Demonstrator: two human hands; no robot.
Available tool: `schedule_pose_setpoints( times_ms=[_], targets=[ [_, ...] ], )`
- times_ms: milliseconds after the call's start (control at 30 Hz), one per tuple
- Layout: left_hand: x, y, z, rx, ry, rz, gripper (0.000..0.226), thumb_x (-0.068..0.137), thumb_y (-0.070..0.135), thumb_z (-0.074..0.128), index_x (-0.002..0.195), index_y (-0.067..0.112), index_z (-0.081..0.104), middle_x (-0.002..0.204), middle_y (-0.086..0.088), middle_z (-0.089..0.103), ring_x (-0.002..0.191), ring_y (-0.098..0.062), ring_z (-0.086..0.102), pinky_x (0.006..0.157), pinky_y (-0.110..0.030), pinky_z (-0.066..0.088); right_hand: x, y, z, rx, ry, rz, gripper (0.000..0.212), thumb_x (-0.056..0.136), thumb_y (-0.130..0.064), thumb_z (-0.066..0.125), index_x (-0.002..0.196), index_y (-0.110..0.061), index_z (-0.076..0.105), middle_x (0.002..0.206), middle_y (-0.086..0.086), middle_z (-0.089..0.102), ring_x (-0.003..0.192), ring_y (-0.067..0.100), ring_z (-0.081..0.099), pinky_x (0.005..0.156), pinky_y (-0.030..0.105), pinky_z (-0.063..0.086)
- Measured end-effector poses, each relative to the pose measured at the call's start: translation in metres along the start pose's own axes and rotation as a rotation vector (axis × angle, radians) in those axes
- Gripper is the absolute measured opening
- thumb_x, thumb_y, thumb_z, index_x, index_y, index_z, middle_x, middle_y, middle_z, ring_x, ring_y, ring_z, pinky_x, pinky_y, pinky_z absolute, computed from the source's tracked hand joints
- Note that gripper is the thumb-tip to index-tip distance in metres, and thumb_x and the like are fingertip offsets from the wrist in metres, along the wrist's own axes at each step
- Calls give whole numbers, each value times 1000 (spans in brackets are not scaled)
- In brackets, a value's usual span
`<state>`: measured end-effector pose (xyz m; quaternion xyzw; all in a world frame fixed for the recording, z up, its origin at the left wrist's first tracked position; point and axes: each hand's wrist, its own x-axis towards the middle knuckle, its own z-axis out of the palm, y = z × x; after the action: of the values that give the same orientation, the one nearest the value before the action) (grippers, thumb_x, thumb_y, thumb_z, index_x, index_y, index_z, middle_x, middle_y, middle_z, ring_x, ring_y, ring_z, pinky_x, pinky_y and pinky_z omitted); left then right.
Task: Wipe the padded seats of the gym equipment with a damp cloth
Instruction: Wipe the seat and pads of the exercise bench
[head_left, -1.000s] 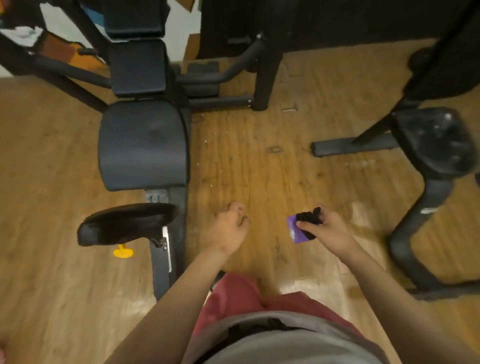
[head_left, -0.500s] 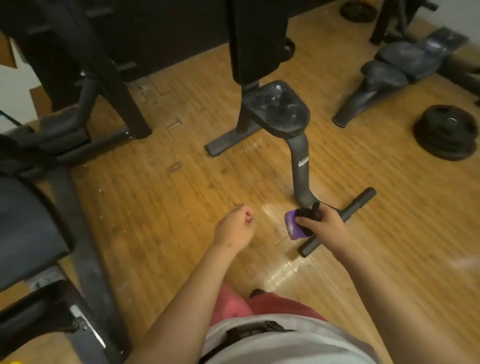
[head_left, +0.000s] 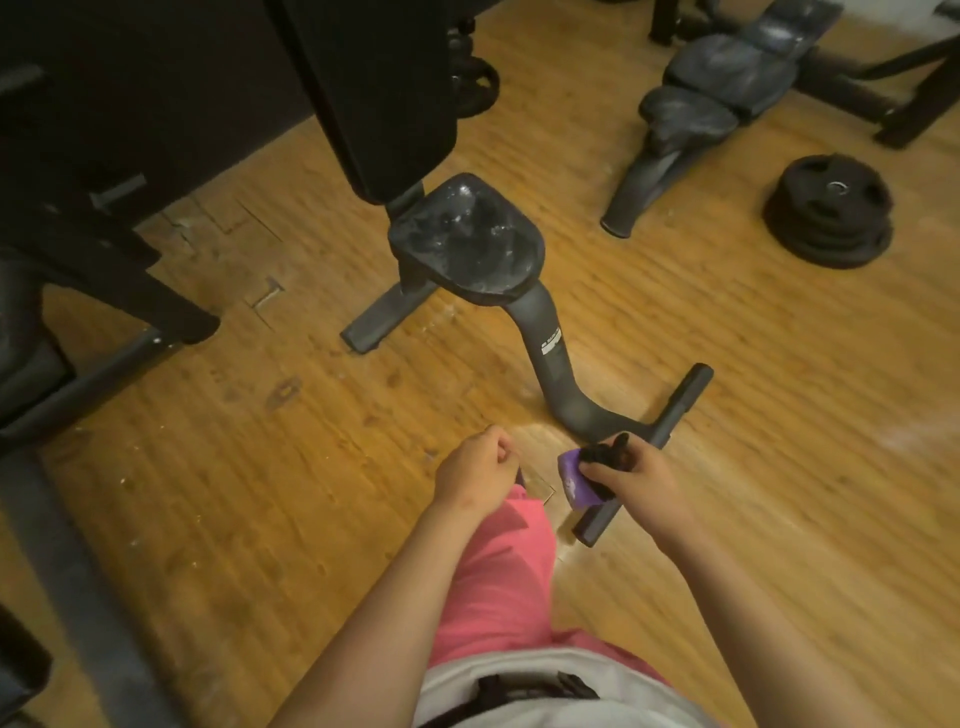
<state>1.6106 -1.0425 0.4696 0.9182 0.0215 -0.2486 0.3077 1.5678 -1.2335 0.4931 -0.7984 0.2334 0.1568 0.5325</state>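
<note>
A dusty black padded seat (head_left: 465, 240) on a curved post stands in the middle of the floor, below a black back pad (head_left: 374, 88). My right hand (head_left: 636, 475) grips a bunched purple and black cloth (head_left: 579, 478) low in front of me, well short of that seat. My left hand (head_left: 475, 475) hangs beside it with its fingers curled into a loose fist, holding nothing. A second dusty padded bench (head_left: 727, 88) lies at the upper right.
The seat's base bar (head_left: 654, 447) runs across the wooden floor just under my right hand. A stack of black weight plates (head_left: 831, 208) lies at the right. Dark machine frames (head_left: 93, 291) fill the left side. My pink-clad leg (head_left: 498, 571) is below.
My view has swung right, from the first black seat at the left to the dusty seat on the curved post. Both hands kept their pose; the cloth stays gripped.
</note>
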Motion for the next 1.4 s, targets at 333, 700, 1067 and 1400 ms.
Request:
schedule_pose_setpoints(
  times_ms=[333, 700, 1067, 1400],
  targets=[
    [161, 41, -88, 28, -34, 60, 22, 96, 30, 51, 114, 19, 56, 111, 3, 64, 103, -19, 60, 87, -34, 49, 191, -120, -38, -75, 15, -64, 23, 81, -13, 73, 93, 2, 61, 85, 18, 66, 77, 27, 61, 71, 42, 50],
    [208, -19, -122, -20, -105, -273, 20, 97, 27, 51, 113, 15, 55, 109, -1, 60, 93, -20, 59, 78, -27, 46, 289, -160, -94, -100, 120, -71, 17, 82, -10, 71, 85, -1, 57, 78, 12, 63, 73, 25, 60, 68, 35, 45],
    [267, 12, -48, -387, 191, -687, 15, 94, 22, 52, 102, 12, 60, 108, -7, 65, 99, -23, 60, 89, -31, 48, 493, -200, -95, -400, -298, -159, 19, 80, -15, 74, 86, -6, 59, 82, 16, 65, 85, 35, 63, 78, 48, 50],
    [342, 172, 14, -534, 272, -838, 20, 90, 23, 49, 104, 15, 61, 106, -9, 67, 101, -30, 62, 88, -40, 51, 599, -222, -135, -591, -506, -189, 13, 83, -10, 70, 89, -2, 61, 80, 8, 64, 83, 28, 63, 70, 29, 44]
  ],
)
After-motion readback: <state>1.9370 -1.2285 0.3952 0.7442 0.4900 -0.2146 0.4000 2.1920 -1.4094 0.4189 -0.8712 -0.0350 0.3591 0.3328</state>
